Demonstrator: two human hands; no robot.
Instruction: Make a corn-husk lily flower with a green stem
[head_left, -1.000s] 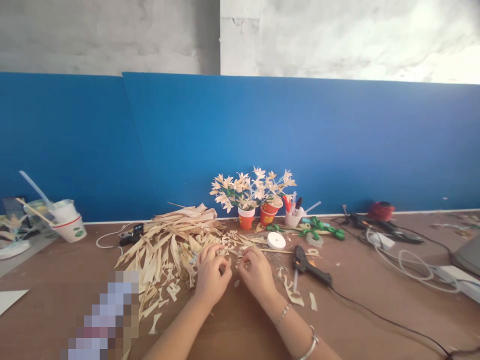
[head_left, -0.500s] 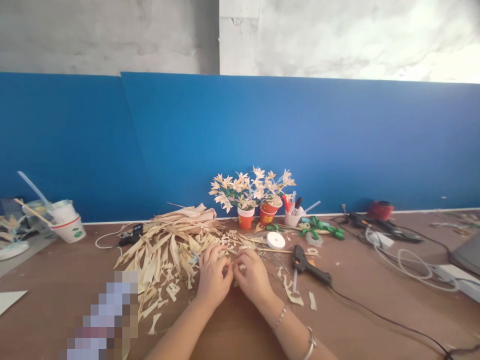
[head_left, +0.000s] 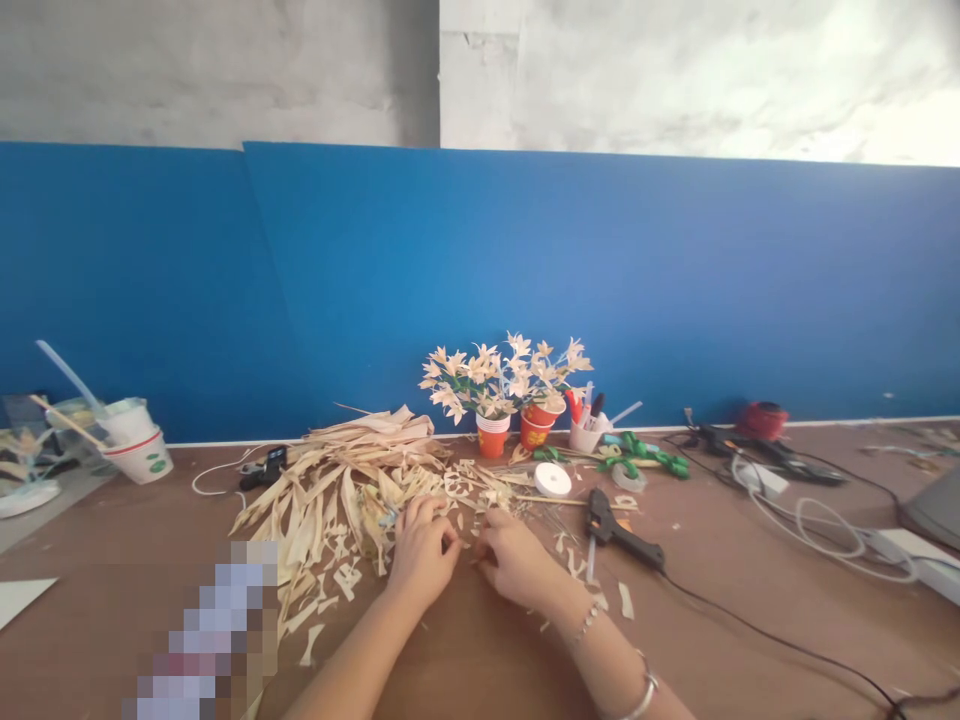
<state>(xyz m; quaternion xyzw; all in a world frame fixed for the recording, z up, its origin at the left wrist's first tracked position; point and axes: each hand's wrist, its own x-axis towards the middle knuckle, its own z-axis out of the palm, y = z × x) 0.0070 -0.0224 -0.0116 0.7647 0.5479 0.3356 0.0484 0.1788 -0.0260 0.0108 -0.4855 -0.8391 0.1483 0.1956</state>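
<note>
My left hand (head_left: 424,550) is over the table at the right edge of a heap of dried husk (head_left: 337,490), thumb and forefinger pinched together. Whatever is between those fingertips is too small to make out. A short gap away, my right hand (head_left: 517,562) has its fingers curled downward and drawn together; their tips are partly hidden, so what they hold cannot be seen. Small cut husk scraps (head_left: 347,578) lie left of my left hand. Beyond both hands stand pale husk flowers (head_left: 480,370) in red paper cups (head_left: 493,438).
A black glue gun (head_left: 622,535) lies to the right, its cord trailing to the front. Behind my right hand are a white tape roll (head_left: 553,480), thin wires and green pieces (head_left: 637,455). White cables (head_left: 817,530) cross the far right; a white cup (head_left: 139,455) stands left.
My hands, which were touching at the fingertips, are now apart. The right hand has shifted right and slightly toward me, while the left has moved only a little.
</note>
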